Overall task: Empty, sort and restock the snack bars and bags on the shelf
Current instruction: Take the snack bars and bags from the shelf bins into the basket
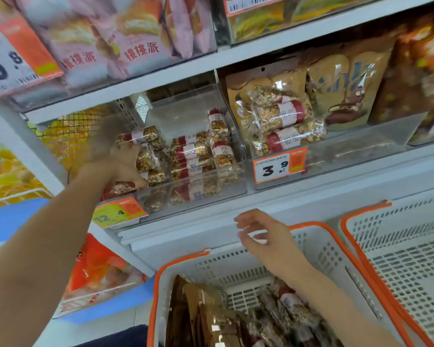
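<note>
At the left end of the middle white shelf (311, 181), the left hand (125, 164) reaches into a clear plastic bin (206, 191) and curls its fingers round a clear-wrapped nut-and-grain snack bar with a red band (145, 160). More such bars (198, 156) lie stacked in that bin, some flat, some upright toward its right wall. A yellow-and-orange price tag (118, 212) on the bin's front left corner reads 12.4. Just right, a neighbouring clear bin holds brown snack bags (273, 113) with bars showing through their windows; its orange tag (278, 166) reads 3.9. Below the shelf edge, the right hand (263, 236) hovers with fingers loosely spread, holding nothing, above a white perforated basket with an orange rim (323, 249) that holds brown bags and red-banded bars (281, 311). A second like basket (398, 234) stands at its right.
</note>
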A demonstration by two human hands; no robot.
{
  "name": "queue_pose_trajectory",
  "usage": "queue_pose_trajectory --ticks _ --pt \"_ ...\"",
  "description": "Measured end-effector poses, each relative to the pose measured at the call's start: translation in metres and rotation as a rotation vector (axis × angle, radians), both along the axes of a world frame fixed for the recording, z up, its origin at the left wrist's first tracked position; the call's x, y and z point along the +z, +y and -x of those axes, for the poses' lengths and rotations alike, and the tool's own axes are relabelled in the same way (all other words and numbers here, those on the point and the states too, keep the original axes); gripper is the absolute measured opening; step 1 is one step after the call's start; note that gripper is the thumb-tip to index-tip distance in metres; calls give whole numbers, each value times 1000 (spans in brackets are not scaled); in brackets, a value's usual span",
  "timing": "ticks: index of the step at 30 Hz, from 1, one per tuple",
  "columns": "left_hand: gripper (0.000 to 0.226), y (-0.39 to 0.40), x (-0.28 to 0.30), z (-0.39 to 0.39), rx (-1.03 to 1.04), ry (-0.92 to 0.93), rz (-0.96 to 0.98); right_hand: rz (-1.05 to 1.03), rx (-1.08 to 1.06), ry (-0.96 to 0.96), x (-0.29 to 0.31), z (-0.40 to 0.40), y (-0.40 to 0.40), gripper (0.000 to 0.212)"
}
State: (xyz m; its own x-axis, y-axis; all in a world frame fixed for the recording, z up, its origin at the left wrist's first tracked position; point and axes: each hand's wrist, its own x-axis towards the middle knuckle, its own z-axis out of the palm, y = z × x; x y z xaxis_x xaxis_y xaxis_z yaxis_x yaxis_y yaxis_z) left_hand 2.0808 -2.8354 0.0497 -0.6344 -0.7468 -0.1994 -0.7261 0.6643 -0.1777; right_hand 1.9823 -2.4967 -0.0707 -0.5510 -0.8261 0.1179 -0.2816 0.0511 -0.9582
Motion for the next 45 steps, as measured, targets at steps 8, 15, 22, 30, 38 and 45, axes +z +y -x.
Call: queue_pose_trajectory --ticks 8,15,22,30,38,45 --pt "97 18 -4 -20 -65 131 9 171 136 298 130 2 -94 23" --pt "80 26 -18 -37 -80 524 206 -536 337 663 111 56 -204 72" --pt "67 18 -23 -38 -49 762 84 -900 598 833 82 45 -222 123" --pt "70 19 -21 -39 -78 779 46 -951 625 899 87 49 -240 132" --pt "72 19 -21 -38 -78 781 61 -1083 563 925 96 62 -253 132" --pt "74 19 -20 -38 -84 759 70 -853 502 918 90 63 -241 119"
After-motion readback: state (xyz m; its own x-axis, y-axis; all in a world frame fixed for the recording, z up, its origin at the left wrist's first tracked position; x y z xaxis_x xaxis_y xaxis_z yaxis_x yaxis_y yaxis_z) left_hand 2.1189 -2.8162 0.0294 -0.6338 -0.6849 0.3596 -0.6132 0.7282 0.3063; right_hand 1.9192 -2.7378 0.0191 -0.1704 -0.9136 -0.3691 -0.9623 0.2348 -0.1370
